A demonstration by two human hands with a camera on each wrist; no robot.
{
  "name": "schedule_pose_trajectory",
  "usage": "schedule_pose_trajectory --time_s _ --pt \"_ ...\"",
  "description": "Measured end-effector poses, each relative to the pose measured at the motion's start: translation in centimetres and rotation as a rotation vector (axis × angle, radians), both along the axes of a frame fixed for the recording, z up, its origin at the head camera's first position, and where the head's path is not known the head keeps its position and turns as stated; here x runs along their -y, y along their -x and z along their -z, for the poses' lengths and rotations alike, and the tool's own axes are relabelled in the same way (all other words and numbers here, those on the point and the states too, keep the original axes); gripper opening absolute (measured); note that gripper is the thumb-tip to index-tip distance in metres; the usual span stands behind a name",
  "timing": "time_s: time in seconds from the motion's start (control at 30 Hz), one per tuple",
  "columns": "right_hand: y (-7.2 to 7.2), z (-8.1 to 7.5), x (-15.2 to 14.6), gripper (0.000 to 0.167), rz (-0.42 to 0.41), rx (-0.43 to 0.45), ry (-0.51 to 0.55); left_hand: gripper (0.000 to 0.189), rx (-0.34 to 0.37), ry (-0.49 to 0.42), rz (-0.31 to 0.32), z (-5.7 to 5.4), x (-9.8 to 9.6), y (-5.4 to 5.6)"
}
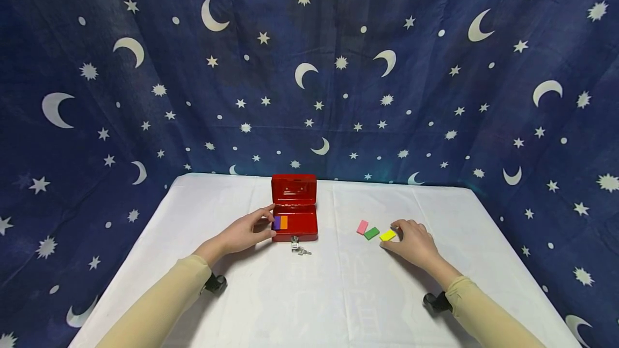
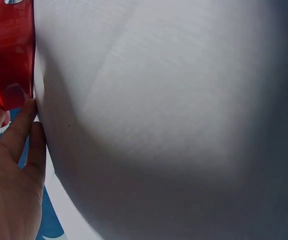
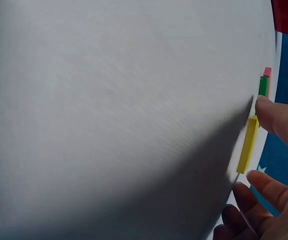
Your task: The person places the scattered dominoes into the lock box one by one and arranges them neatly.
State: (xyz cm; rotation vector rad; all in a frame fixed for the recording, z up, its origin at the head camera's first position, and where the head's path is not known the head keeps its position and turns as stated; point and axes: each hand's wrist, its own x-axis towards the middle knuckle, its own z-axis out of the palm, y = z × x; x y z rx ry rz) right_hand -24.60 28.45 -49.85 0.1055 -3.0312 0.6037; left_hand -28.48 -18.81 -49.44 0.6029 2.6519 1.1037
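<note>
A small red metal cash box point(image 1: 304, 224) stands on the table with its lid point(image 1: 294, 187) raised. Inside, on the left, lie a purple block point(image 1: 276, 223) and an orange block point(image 1: 283, 222). My left hand point(image 1: 246, 230) rests against the box's left side, fingertips along its wall, thumb near the front corner. To the right of the box, my right hand point(image 1: 413, 243) has thumb and fingers spread about a flat yellow block point(image 1: 387, 235), one at each end. Beside that block lie a green block point(image 1: 372, 233) and a pink block point(image 1: 362, 227).
A padlock point(image 1: 295, 245) hangs at the box's front, with keys point(image 1: 304, 252) on the cloth beside it. White cloth point(image 1: 338, 299) covers the table. Behind it hangs a dark blue curtain point(image 1: 271, 138) with moons and stars.
</note>
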Motion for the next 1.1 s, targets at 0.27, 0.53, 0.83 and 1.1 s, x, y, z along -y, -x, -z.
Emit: schedule_pose_trajectory --time_s 0.27,0.53,0.83,1.1 --pt "0.1 0.4 -0.2 0.058 0.015 -0.027 0.029 0.033 -0.011 -0.003 0.006 0.2 0.0 0.1" --pt "0.1 0.5 -0.2 0.053 0.018 -0.031 0.033 0.032 -0.016 -0.005 0.009 0.2 0.0 0.1" --pt "0.2 0.7 -0.6 0.050 -0.013 -0.014 0.054 0.032 -0.027 0.002 0.011 0.2 0.0 0.0" --pt "0.2 0.9 -1.1 0.055 -0.032 0.013 0.078 0.033 -0.021 0.010 0.002 0.1 0.0 -0.2"
